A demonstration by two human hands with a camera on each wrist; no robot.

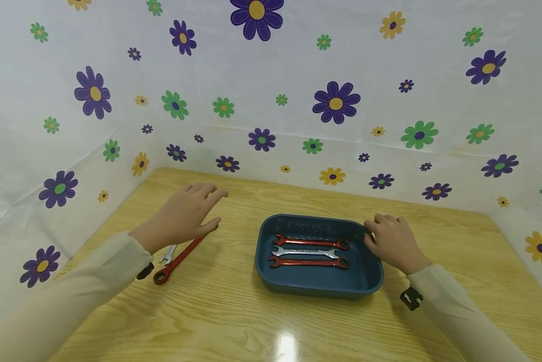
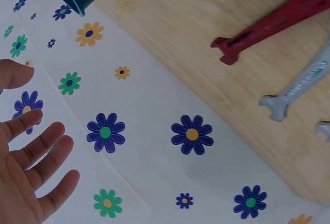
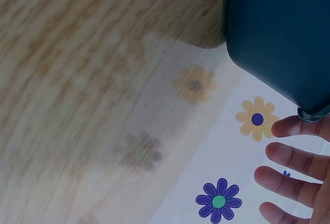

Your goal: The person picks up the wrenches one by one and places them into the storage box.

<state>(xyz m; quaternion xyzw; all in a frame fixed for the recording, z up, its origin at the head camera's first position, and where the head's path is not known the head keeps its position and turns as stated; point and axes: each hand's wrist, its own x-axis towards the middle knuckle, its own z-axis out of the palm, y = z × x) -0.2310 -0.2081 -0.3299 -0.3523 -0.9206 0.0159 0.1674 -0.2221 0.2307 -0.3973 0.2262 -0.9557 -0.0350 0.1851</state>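
A dark blue tray [image 1: 320,289] stands on the table with two red wrenches [image 1: 311,243] and a silver wrench [image 1: 304,252] lying inside. My right hand [image 1: 395,241] pinches the tray's right rim at its far corner, thumb over the inside, forefinger at the outer edge in the right wrist view. To the left, my left hand [image 1: 185,213] hovers with fingers spread and holds nothing. Below it lie a red wrench [image 1: 178,260] and a silver wrench [image 1: 167,254], partly hidden by the arm. The left wrist view shows another silver wrench tip [image 2: 324,130].
The wooden table [image 1: 207,322] meets a white flower-printed cloth [image 1: 289,65] along its back and sides. Bare wood shows between the loose wrenches and the tray.
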